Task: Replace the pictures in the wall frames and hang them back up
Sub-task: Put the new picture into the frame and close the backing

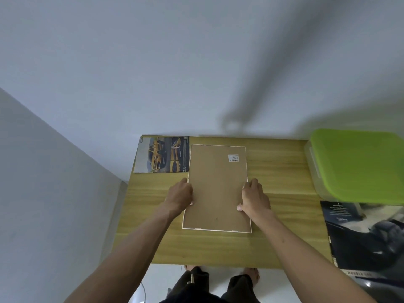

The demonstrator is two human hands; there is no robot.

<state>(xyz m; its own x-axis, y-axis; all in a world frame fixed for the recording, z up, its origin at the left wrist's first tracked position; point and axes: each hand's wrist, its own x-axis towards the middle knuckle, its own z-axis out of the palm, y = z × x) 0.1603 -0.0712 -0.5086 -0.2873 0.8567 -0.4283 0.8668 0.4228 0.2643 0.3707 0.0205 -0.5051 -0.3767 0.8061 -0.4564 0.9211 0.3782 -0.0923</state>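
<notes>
Nearby, car poster [161, 154], green-lidded bin [358, 167].

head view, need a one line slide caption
Both hands, left and right, hold the long edges of a face-down picture frame on a wooden table, between car posters.

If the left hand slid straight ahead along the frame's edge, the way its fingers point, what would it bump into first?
Probably the car picture lying flat at the table's far left corner, beside the frame the left hand holds.
</notes>
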